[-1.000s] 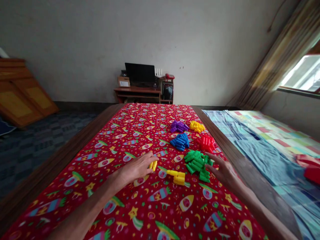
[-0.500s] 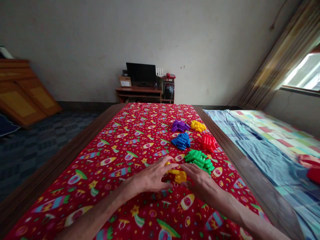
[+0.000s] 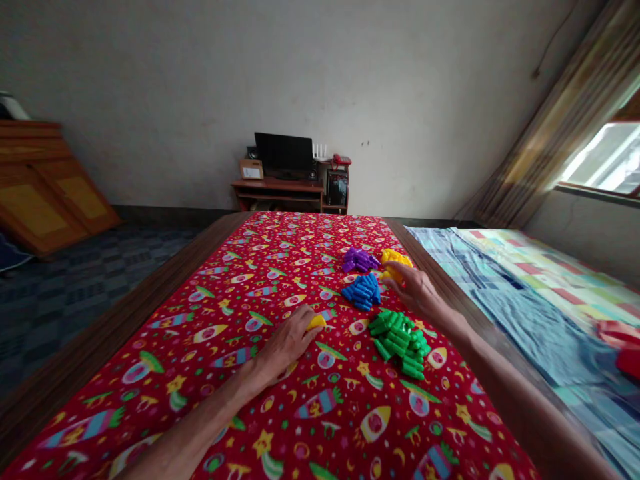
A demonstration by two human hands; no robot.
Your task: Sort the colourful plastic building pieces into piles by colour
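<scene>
In the head view, my left hand (image 3: 287, 339) grips a yellow piece (image 3: 316, 323) near mid-frame; my right hand (image 3: 417, 288) — right of centre — pinches more yellow (image 3: 391, 273) beside the yellow pile (image 3: 397, 257), above the green pile (image 3: 400, 339).

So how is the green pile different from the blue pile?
The green pile is bright green, while the blue pile is blue. The green pile looks bigger and more spread out; the blue pile looks smaller and more bunched together. The green pile lies closer to the person, and the blue pile lies farther away, near the purple pile. Both are heaps of little pieces on the red patterned cloth.
</scene>
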